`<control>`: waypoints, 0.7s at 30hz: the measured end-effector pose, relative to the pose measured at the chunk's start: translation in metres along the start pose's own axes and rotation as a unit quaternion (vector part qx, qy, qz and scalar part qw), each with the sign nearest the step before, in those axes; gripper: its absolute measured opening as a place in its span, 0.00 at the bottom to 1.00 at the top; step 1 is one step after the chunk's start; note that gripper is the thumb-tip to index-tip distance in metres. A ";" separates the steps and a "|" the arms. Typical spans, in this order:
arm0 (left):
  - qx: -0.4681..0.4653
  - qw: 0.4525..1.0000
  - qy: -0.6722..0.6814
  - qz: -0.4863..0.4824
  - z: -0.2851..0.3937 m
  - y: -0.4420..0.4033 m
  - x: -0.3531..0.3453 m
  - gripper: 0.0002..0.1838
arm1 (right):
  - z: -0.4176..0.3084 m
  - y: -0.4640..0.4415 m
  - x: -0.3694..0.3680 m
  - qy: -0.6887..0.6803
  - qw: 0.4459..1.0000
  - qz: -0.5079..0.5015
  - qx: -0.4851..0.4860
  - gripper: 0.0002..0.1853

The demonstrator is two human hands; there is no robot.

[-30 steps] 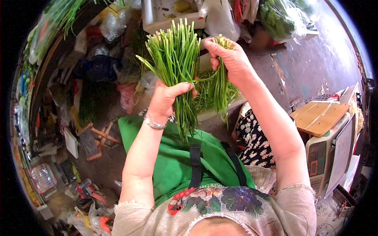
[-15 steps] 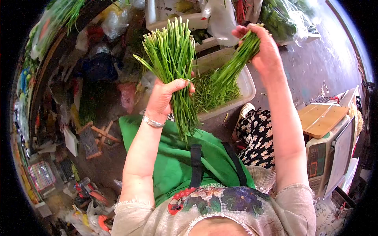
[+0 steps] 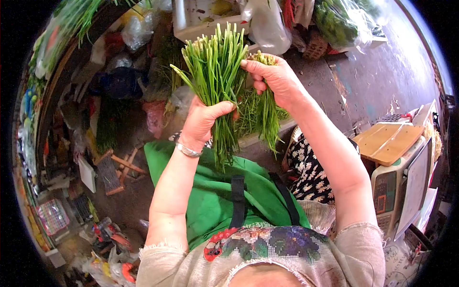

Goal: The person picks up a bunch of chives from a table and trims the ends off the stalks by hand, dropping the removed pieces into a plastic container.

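Note:
My left hand (image 3: 203, 119) is wrapped round a thick bunch of green stalks (image 3: 213, 71) that look like chives. Their pale cut ends point away from me, and the thin tips hang toward my lap. Just to the right, my right hand (image 3: 277, 81) is closed on a smaller bunch of the same greens (image 3: 267, 115), its tips hanging down. Fingers of that hand reach the right edge of the thick bunch; whether they pinch any of its stalks I cannot tell. Behind both bunches, loose greens (image 3: 247, 110) lie in a pale tub (image 3: 248, 140), which is partly hidden.
A green apron (image 3: 205, 191) covers my lap. On the right stands a scale (image 3: 389, 186) with a wooden board (image 3: 388, 143) on top. A white container (image 3: 210, 29) and bagged greens (image 3: 337, 24) are at the back. A small wooden stool (image 3: 112, 174) stands at the left.
My right hand has come left and toward me with the smaller bunch, from above the tub's right side to beside the thick bunch. My left hand has barely moved.

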State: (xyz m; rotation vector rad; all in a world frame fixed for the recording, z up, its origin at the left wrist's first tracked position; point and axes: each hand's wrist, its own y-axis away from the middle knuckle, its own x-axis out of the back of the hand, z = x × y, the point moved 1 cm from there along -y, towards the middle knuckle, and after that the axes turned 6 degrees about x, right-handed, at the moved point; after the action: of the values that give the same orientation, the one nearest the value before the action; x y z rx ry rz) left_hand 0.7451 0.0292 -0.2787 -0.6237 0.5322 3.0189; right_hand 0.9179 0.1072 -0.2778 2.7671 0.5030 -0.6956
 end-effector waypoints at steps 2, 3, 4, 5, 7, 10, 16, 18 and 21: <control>0.019 1.000 0.003 -0.004 0.002 0.000 0.001 0.20 | 0.001 0.001 0.003 -0.012 1.000 0.022 -0.001 0.08; 0.008 1.000 0.013 0.015 0.000 -0.003 0.006 0.18 | 0.001 0.001 0.004 0.004 0.999 0.031 0.007 0.07; -0.003 0.999 0.023 0.035 0.000 -0.006 0.010 0.17 | 0.001 0.000 0.006 0.017 0.999 0.043 0.002 0.09; -0.010 0.998 0.037 0.043 0.001 -0.007 0.013 0.15 | 0.001 0.000 0.005 0.009 0.999 0.045 0.007 0.09; -0.041 0.999 0.021 0.024 0.005 -0.006 0.012 0.15 | 0.004 0.000 0.005 0.000 0.999 0.047 0.011 0.09; -0.055 0.998 0.018 0.011 0.004 -0.008 0.010 0.16 | 0.003 -0.008 0.013 0.024 0.994 0.091 0.061 0.09; -0.055 0.997 0.042 0.014 0.004 -0.008 0.014 0.14 | 0.000 -0.016 0.033 0.047 0.980 0.178 0.078 0.09; -0.038 0.998 0.046 0.025 0.004 -0.008 0.024 0.13 | -0.014 -0.020 0.046 0.021 0.982 0.142 0.124 0.11; -0.044 0.997 0.048 0.049 0.008 -0.006 0.024 0.11 | -0.018 -0.014 0.036 0.007 0.987 0.128 0.095 0.13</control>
State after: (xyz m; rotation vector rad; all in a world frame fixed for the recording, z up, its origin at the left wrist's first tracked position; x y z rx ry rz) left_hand 0.7205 0.0358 -0.2828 -0.7743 0.4488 3.1310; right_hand 0.9491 0.1350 -0.2824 2.9397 0.0807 -0.6948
